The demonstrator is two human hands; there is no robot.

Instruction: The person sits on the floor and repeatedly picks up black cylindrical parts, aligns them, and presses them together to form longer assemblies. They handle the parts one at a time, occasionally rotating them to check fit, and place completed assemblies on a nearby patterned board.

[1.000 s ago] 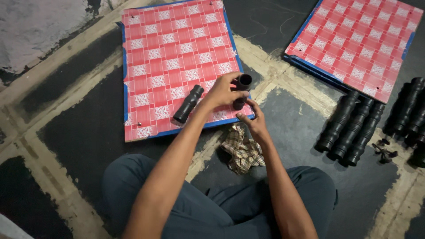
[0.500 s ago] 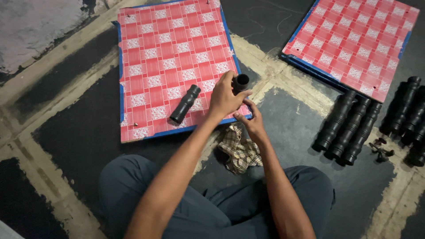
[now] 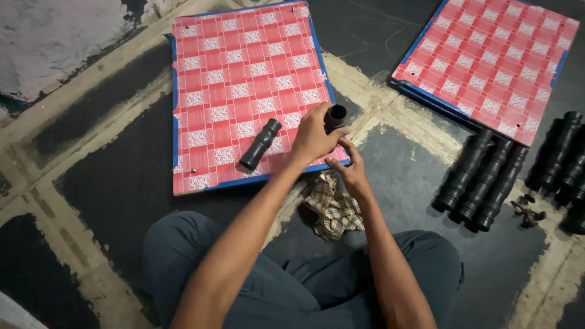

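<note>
L hand point(image 3: 314, 137) wrapped round black turned leg point(image 3: 334, 116), upright at near-right corner of red checked board point(image 3: 244, 79); R hand point(image 3: 348, 166) just below, fingers point(image 3: 334, 163) curled, prob. pinching sth small, can't tell; 2nd leg point(image 3: 260, 144) lies on board; plaid rag point(image 3: 332, 207) on floor by knees.

Floor workshop; checkered boards point(image 3: 250, 91), turned black legs point(image 3: 481, 176).

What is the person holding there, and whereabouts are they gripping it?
A black turned post, standing upright on the red checked board. The left hand wraps its upper part just below the open top; the right hand pinches near its base.
</note>
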